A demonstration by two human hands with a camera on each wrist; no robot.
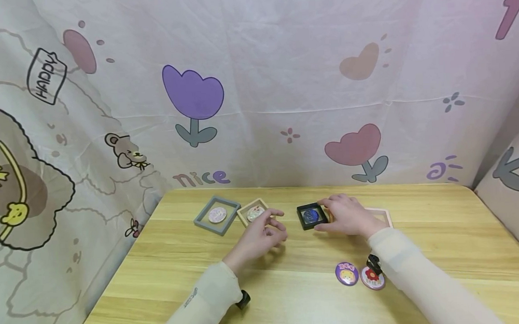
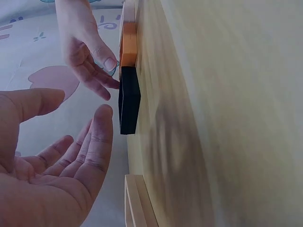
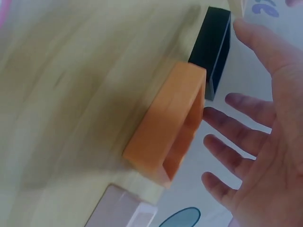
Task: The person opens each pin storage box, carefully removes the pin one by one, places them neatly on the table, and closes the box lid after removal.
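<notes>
A small black square frame (image 1: pixel 303 221) lies on the table with a dark blue round badge (image 1: pixel 310 215) inside it. My right hand (image 1: pixel 346 215) hovers at its right side, fingers spread and holding nothing; whether a fingertip touches the frame, I cannot tell. In the right wrist view an orange frame (image 3: pixel 158 123) stands beside the black one, below that hand; the hand hides it in the head view. My left hand (image 1: pixel 260 234) is held loosely above the table, its fingers bent slightly, close to a beige frame (image 1: pixel 243 216) holding a pale round badge (image 1: pixel 255 213).
At the far left lies a grey frame (image 1: pixel 205 227) with a pale pink badge (image 1: pixel 217 214). A pale pink frame (image 1: pixel 388 217) shows partly behind the right wrist. Nearer lie a purple bear badge (image 1: pixel 347 274) and a red-flower badge (image 1: pixel 372 282), partly covered. A printed cloth (image 1: pixel 256 85) hangs behind the table.
</notes>
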